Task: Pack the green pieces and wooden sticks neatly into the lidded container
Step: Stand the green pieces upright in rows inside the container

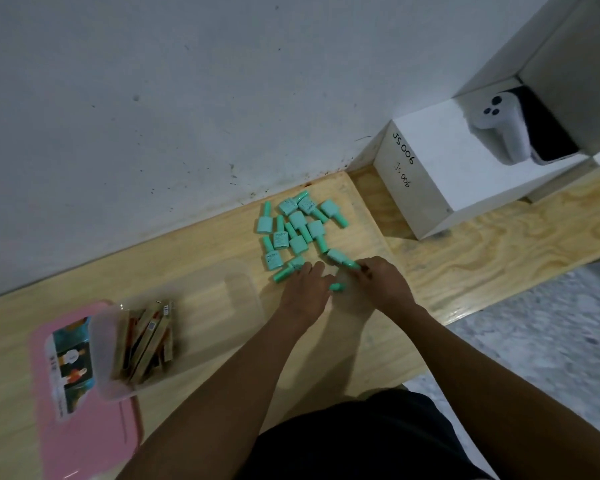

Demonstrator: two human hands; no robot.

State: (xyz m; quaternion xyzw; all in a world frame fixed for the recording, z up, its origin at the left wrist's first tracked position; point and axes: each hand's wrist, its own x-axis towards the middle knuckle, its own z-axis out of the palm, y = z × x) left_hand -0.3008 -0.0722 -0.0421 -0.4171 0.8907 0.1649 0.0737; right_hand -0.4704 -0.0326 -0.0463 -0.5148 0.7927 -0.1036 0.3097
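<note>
Several green bottle-shaped pieces (297, 225) lie scattered on the wooden table (222, 247) near the wall. My left hand (305, 289) rests at the near edge of the pile, fingers curled around one green piece (336, 287). My right hand (383, 280) pinches another green piece (342, 258) at the pile's right edge. A clear plastic container (177, 327) sits to the left, with wooden sticks (146, 339) leaning in its left end. Its pink lid (84, 393) lies flat under and beside it.
A white box (440, 174) marked "JS006" stands at the back right, with a white controller (499, 128) on top. The grey wall runs right behind the pile. The table's front edge drops to a speckled floor on the right.
</note>
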